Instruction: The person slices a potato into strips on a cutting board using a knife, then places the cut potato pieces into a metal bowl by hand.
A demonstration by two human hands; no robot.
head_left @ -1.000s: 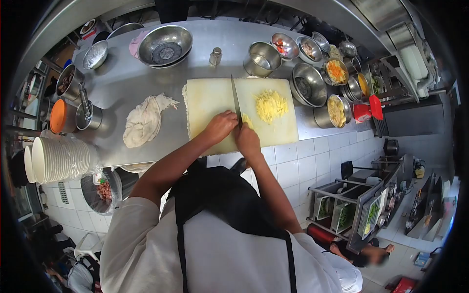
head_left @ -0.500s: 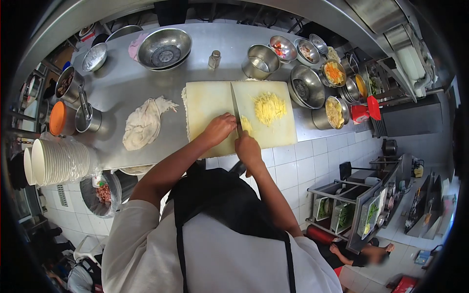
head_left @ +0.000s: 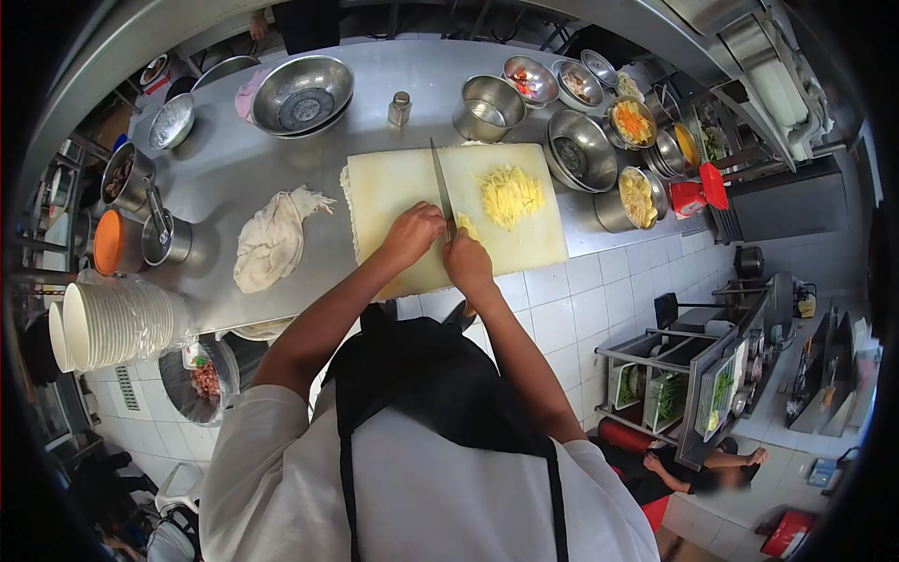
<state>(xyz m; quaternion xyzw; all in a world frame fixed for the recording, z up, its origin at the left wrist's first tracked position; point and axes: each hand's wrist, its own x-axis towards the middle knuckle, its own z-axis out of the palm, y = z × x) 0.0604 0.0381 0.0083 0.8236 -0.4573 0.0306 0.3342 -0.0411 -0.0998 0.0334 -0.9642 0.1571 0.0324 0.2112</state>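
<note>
My right hand (head_left: 465,260) is closed on the handle of a long knife (head_left: 440,180), whose blade points away from me over a pale cutting board (head_left: 393,178). Beside the blade, on its left, my left hand (head_left: 414,233) has its fingers curled and pressed together at the board; what they hold, if anything, is hidden. Some yellow shreds (head_left: 466,226) lie just right of the knife. A larger heap of yellow strips (head_left: 510,196) rests on the right half of the board.
A crumpled cloth (head_left: 273,242) lies left of the board. Metal bowls (head_left: 302,94), a pot (head_left: 490,110) and a shaker (head_left: 400,110) stand behind it. Food containers (head_left: 632,125) and a red scale (head_left: 688,198) are at right, stacked bowls (head_left: 117,323) at left. A person (head_left: 670,473) is at lower right.
The view has shifted slightly. The knife and both hands remain together at the board's near middle. The person at lower right has changed arm position.
</note>
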